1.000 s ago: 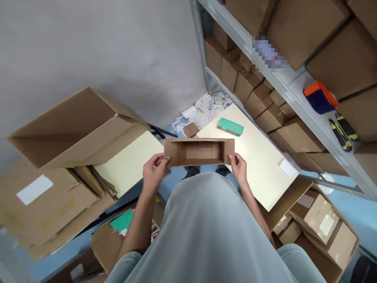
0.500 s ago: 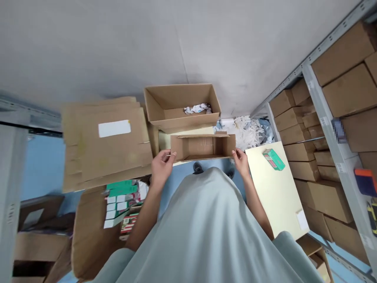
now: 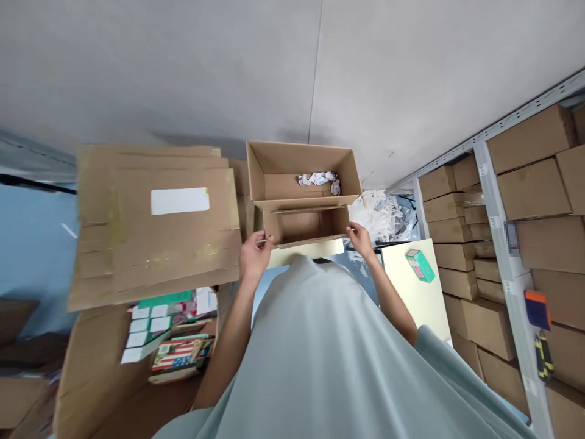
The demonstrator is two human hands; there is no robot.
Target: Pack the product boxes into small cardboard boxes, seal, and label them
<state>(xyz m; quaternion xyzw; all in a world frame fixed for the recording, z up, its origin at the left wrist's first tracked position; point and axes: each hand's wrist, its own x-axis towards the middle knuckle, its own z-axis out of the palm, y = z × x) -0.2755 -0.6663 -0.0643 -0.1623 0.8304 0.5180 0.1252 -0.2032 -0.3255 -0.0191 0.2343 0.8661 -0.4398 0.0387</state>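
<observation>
A small open cardboard box [image 3: 311, 225] is held level between my two hands, its inside facing up and showing nothing in it. My left hand [image 3: 256, 256] pinches its left end flap. At the right end, my right hand [image 3: 361, 239] grips the edge between thumb and fingers. Right behind it stands a larger open cardboard box [image 3: 299, 160], with crumpled printed paper [image 3: 320, 178] inside. The small box overlaps the pale tabletop [image 3: 315, 249] in front of the larger one.
Flattened cardboard [image 3: 178, 244] is stacked at the left. Below it, a big carton [image 3: 91, 360] holds green and white boxes. A green box [image 3: 420, 266] lies on a pale table [image 3: 397, 262] at the right, beside shelving full of cartons. White paper shreds [image 3: 381, 213] fill the back right.
Both hands have brought the small box closer to the larger box, so it now sits against its front. The view has shifted, and my body covers more of the floor.
</observation>
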